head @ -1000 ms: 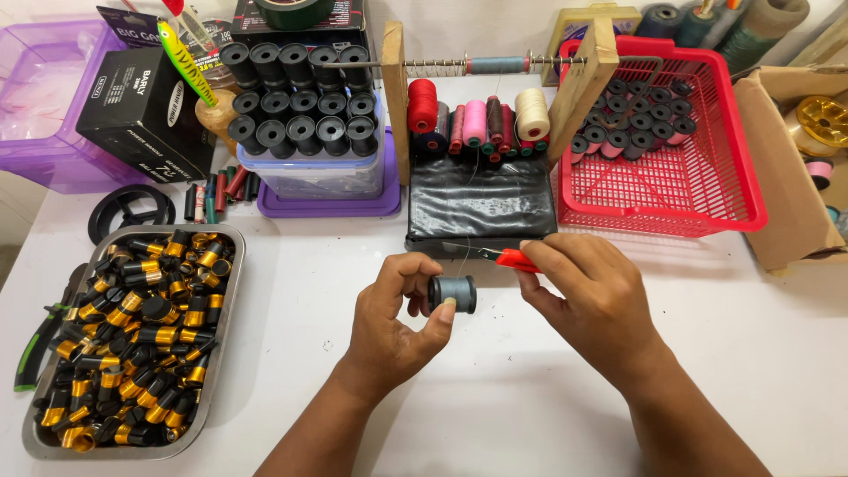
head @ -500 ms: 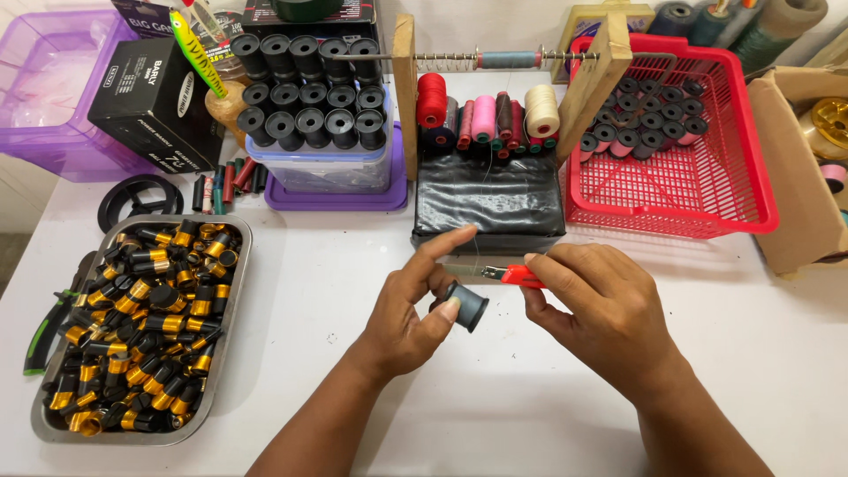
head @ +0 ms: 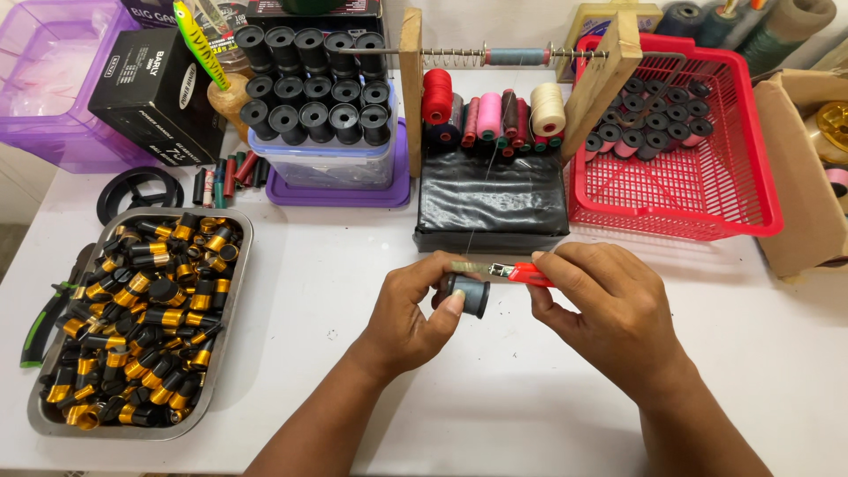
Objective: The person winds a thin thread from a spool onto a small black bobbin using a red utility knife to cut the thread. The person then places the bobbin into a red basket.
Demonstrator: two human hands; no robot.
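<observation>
My left hand (head: 412,314) grips a small black spool wound with grey thread (head: 466,294), thumb on its near side and fingers over the top. Right beside it my right hand (head: 609,309) holds a red-handled cutter (head: 511,271), its blade pointing left just above the spool. A thin thread (head: 484,190) runs up from the spool toward the wooden frame with a metal rod (head: 503,57) at the back. Both hands hover over the white table (head: 336,265), just in front of a black box (head: 491,199).
A metal tray of black-and-gold spools (head: 137,318) lies at left, green-handled pliers (head: 44,322) beside it. Behind are a tub of empty black spools (head: 314,88), coloured thread cones (head: 495,115), a red basket of spools (head: 680,132), a black carton (head: 163,93), a purple bin (head: 53,79) and a cardboard box (head: 799,159).
My left forefinger, raised half a second ago, has closed back over the spool. The cutter blade has moved left over the spool. The camera view has shifted slightly.
</observation>
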